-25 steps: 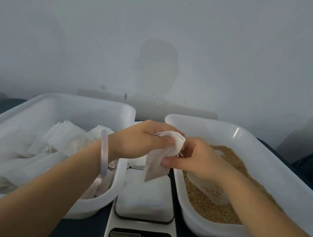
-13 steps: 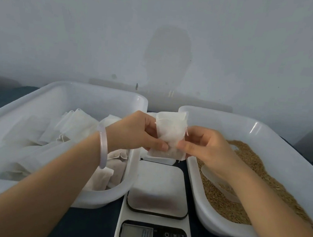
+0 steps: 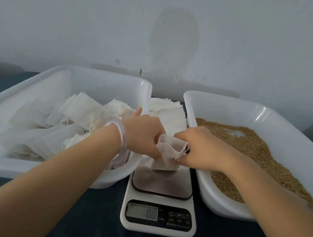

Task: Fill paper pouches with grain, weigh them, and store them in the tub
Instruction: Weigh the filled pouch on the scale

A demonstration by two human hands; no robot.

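Hands meet low over the scale [image 3: 161, 188], forearms reaching in from the near edge, knuckles up. The left hand [image 3: 142, 134], bracelet [image 3: 122, 140] at the wrist, curls its fingers round one side of the pouch [image 3: 170, 148] at its mouth; the right hand [image 3: 202, 148] pinches the other side. The pouch hangs between them above the back of the scale plate, between the left tub [image 3: 105, 78] and the grain tub [image 3: 230, 105].

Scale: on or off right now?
On: the scale has a display that shows dark digits, which appear to read zero.
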